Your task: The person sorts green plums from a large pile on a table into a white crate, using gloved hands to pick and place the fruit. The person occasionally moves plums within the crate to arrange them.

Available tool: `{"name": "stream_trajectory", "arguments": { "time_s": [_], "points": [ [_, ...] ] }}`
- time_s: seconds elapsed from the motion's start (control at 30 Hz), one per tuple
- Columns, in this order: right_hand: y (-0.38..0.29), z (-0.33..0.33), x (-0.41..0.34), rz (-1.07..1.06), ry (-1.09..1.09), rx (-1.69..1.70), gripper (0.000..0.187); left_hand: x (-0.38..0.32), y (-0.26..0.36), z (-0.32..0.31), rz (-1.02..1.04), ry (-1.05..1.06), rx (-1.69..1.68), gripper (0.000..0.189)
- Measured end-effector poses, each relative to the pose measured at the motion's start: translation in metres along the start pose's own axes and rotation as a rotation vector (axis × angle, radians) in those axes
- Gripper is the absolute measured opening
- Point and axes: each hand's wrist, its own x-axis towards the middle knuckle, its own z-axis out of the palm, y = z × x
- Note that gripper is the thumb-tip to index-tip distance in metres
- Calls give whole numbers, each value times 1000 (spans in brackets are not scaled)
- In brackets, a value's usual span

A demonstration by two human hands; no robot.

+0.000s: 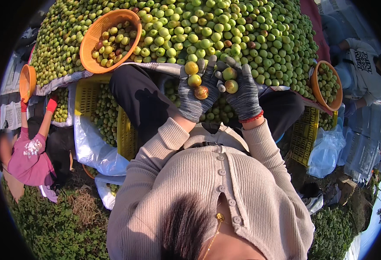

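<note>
My left hand (pixel 190 100), in a grey knit glove, lies palm up with three jujubes (pixel 194 80) in a row along it. Those fruits are yellowish with brown-red patches. My right hand (pixel 245 94), gloved alike and with a red bead bracelet at its wrist, holds two jujubes (pixel 230 74) of green and russet. Both hands are close together above my lap, at the near edge of a large heap of green jujubes (pixel 206 31). Under my hands, more jujubes (pixel 216 113) are partly hidden between my legs.
An orange plastic basket (pixel 86 48) with mixed fruit rests tilted on the heap. Yellow crates (pixel 127 133) with plastic liners stand either side of my legs. Another orange basket (pixel 336 94) sits at right. A person in pink (pixel 31 156) works at left, another person (pixel 366 74) at right.
</note>
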Motion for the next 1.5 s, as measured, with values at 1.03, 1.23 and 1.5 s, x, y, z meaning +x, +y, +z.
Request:
{"name": "stream_trajectory", "arguments": {
  "time_s": [1.03, 1.23, 1.5],
  "points": [
    [62, -160, -88, 72, 551, -254, 33, -122, 62, -74, 371, 503, -36, 36],
    [102, -139, -143, 288, 443, -390, 37, -178, 44, -98, 424, 599, -3, 40],
    [151, -128, -123, 340, 324, -377, 44, -198, 53, -125, 274, 654, 247, 49]
  ]
}}
